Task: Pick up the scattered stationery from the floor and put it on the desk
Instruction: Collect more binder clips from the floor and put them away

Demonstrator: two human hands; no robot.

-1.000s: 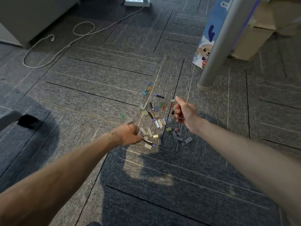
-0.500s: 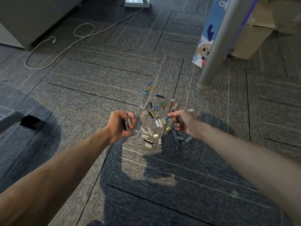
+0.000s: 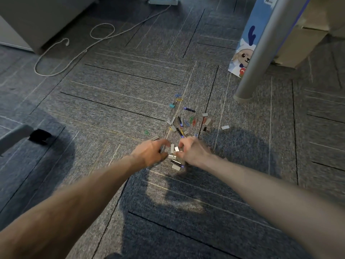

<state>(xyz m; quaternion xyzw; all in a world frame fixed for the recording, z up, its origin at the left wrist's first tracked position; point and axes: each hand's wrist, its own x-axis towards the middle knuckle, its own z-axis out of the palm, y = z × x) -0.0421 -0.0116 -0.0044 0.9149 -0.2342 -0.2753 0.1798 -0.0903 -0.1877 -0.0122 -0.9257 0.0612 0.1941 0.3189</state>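
Small stationery lies scattered on the grey carpet: silver staple strips (image 3: pixel 225 127), coloured paper clips (image 3: pixel 192 120), a teal binder clip (image 3: pixel 172 105) and short black-and-purple pieces (image 3: pixel 189 109). My left hand (image 3: pixel 149 152) and my right hand (image 3: pixel 195 152) meet low over the near end of the pile, both blurred. Curled left fingers grip grey pieces. The right fingertips pinch a silver strip (image 3: pixel 176 149). More strips (image 3: pixel 171 156) lie between the hands. A green clip (image 3: pixel 147 132) lies apart on the left.
A slanted grey desk leg (image 3: pixel 261 53) stands at the right, with a cartoon-printed box (image 3: pixel 244 53) and a cardboard box (image 3: pixel 298 43) behind it. A white cable (image 3: pixel 74 53) loops across the far floor to a power strip (image 3: pixel 163 0). A chair base (image 3: pixel 18 135) is at the left.
My left hand turned palm-down and dropped back to the pile with the pieces it had gathered. My right hand moved left and down to the silver strips, so both hands now nearly touch.
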